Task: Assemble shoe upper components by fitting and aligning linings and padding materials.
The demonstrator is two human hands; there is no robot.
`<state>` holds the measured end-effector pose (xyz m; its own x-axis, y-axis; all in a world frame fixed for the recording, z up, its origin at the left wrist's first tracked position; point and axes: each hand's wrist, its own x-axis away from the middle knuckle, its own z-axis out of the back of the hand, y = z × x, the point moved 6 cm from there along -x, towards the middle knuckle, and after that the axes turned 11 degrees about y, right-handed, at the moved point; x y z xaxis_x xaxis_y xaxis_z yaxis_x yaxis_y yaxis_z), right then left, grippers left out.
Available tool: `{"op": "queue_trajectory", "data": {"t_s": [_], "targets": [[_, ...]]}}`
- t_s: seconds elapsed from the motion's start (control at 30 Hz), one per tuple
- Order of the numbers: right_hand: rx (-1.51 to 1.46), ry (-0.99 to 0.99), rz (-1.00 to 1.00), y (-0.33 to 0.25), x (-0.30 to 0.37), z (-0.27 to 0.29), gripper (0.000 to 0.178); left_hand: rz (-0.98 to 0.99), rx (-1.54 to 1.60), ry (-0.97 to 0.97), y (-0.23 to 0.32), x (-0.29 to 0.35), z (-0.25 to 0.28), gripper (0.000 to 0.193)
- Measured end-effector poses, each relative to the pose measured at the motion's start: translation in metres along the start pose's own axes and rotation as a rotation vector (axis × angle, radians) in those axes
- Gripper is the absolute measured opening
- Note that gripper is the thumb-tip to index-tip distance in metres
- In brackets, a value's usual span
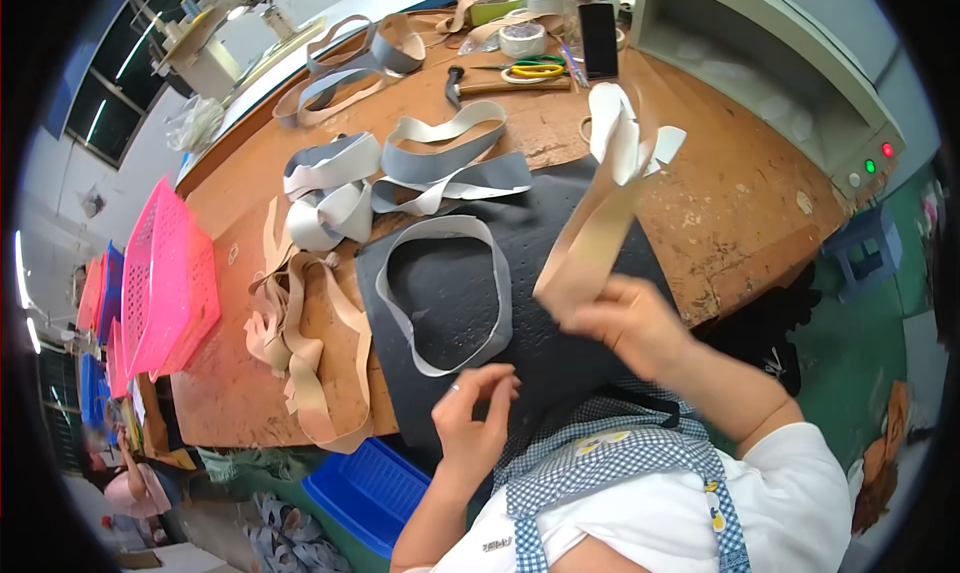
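A beige strap strip (590,243), blurred by motion, hangs from the closed fingers of my right hand (628,323) over the right part of the black mat (545,348). Its upper end overlaps some white pieces (613,133). My left hand (473,413) hovers at the near edge of the mat with bent fingers, a gap between thumb and forefinger and nothing seen in them. Just beyond it, a grey band joined into a loop (505,303) stands on its edge on the mat.
Beige strips (305,343) lie heaped left of the mat; grey-and-white bands (445,138) lie behind it. A hammer (510,88), yellow-handled scissors (535,70) and a phone (599,40) are farther back. A grey machine (780,83) stands right, a pink basket (175,283) left.
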<state>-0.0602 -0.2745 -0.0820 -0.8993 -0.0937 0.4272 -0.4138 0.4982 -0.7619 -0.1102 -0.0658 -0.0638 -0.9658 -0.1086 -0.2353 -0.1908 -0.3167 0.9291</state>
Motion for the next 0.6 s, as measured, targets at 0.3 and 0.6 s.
{"op": "queue_trajectory", "data": {"t_s": [0.3,0.6], "targets": [[0.116,-0.023,-0.07,0.062,0.027,0.02,0.029,0.756,0.276,-0.313,-0.038,0.023,-0.057,0.022],[0.275,-0.01,-0.003,0.052,0.025,0.022,0.026,0.749,0.407,-0.234,-0.035,0.017,-0.067,0.019]]}}
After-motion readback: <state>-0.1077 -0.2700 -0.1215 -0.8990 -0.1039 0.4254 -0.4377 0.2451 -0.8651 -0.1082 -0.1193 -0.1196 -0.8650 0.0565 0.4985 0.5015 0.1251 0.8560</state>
